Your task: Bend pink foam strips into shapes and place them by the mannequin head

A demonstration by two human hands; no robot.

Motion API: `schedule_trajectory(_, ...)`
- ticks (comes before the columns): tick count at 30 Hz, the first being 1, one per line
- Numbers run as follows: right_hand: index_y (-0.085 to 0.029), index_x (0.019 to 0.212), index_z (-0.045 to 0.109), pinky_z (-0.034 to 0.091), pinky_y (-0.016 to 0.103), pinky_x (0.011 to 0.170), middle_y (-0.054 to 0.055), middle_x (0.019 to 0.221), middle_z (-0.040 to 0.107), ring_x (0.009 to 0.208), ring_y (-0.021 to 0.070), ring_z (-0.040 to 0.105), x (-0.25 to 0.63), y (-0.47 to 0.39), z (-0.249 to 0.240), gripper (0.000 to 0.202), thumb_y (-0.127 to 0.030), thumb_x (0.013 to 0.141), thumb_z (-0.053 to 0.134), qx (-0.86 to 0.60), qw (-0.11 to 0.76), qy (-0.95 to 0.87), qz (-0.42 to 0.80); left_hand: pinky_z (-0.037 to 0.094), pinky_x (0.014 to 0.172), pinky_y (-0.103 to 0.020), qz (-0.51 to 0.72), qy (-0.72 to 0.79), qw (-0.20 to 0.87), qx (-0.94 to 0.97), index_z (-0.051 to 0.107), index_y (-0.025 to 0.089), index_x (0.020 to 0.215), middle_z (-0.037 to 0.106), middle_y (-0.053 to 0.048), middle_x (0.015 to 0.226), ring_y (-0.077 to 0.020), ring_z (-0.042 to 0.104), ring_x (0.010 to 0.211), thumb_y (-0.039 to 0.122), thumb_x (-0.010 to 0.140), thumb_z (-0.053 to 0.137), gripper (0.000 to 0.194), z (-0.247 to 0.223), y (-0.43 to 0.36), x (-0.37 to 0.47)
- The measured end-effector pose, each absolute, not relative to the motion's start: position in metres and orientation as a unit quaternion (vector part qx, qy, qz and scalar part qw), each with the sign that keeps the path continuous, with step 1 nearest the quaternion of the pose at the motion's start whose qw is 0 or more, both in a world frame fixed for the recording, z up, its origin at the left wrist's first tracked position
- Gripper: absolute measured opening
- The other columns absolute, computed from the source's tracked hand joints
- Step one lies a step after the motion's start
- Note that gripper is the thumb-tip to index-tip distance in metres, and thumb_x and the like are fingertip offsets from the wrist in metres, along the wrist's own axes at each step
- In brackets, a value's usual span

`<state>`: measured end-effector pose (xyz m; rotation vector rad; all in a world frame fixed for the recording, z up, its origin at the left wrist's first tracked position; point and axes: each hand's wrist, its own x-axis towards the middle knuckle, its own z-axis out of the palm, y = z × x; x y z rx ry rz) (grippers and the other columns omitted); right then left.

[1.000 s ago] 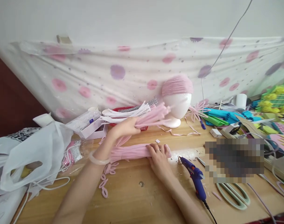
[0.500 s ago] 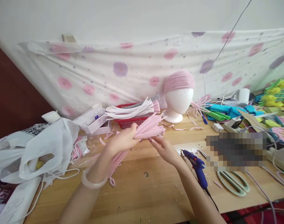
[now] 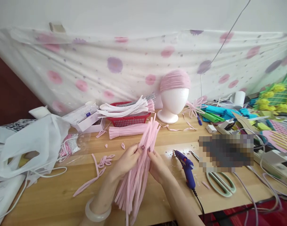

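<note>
Between my two hands stands a loose bundle of pink pipe cleaners (image 3: 138,179), its long ends fanning down toward me. My left hand (image 3: 128,160) is closed around it from the left, thumb on top. My right hand (image 3: 158,164) grips the same bundle from the right, thumb near the other thumb. Behind it, a second pink bundle (image 3: 126,130) lies flat before the red basket (image 3: 131,120). Left of my hands are looped pink pieces (image 3: 106,160) and a bent pink strip (image 3: 89,182) on the wooden table (image 3: 63,204).
A white foam head (image 3: 175,100) with a pink wrapped cap stands at the back. To the right are a blue glue gun (image 3: 187,168), green-handled scissors (image 3: 220,185), a blurred patch and cables. Plastic bags (image 3: 32,144) and a white box (image 3: 86,121) are at left.
The held bundle has swung from lying across, pointing right, to nearly upright and closer to me. My right hand now grips it too. The flat pink bundle and looped pieces have come into view.
</note>
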<state>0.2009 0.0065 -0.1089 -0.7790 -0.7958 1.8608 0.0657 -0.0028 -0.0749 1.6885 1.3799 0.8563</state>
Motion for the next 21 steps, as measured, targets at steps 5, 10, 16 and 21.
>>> schedule_trajectory(5,-0.021,0.101,0.073,0.052,0.038,0.094,0.008,0.106,0.077,0.105,0.0279,0.069,0.193,0.001,-0.116,0.051,-0.046,0.06,0.091,-0.311,0.456,-0.301,0.778,0.037,0.11,-0.048,0.386,0.632,0.315,0.593,0.064,0.017,0.118,0.064,-0.014,0.117,-0.0287,0.056,0.12,0.031,0.098,0.031,0.041,-0.095,0.0,0.082)
schedule_trajectory(10,-0.016,0.091,0.075,0.056,0.034,0.077,0.009,0.089,0.078,0.084,0.0261,0.072,0.196,0.003,-0.117,0.044,-0.037,0.056,0.093,-0.342,0.44,-0.273,0.784,0.032,0.114,-0.046,0.413,0.656,0.27,0.571,0.068,0.018,0.107,0.061,-0.013,0.119,-0.0266,0.051,0.123,0.039,0.101,0.027,0.046,-0.105,0.001,0.091)
schedule_trajectory(16,-0.016,0.075,0.071,0.05,0.023,0.049,-0.002,0.059,0.068,0.05,0.0128,0.061,0.208,0.01,-0.115,0.035,-0.027,0.052,0.095,-0.4,0.472,-0.227,0.752,0.042,0.104,-0.035,0.425,0.668,0.236,0.563,0.063,0.021,0.118,0.064,-0.008,0.121,-0.0215,0.057,0.116,0.034,0.093,0.05,0.031,-0.09,-0.042,0.026)
schedule_trajectory(21,-0.018,0.074,0.07,0.054,0.026,0.053,-0.001,0.063,0.068,0.057,0.0154,0.064,0.222,0.017,-0.109,0.038,-0.028,0.046,0.095,-0.419,0.523,-0.203,0.714,0.046,0.097,-0.044,0.256,0.787,0.161,0.538,0.066,0.023,0.103,0.067,-0.008,0.109,-0.0295,0.061,0.105,0.04,0.078,0.061,0.03,-0.097,-0.103,-0.063)
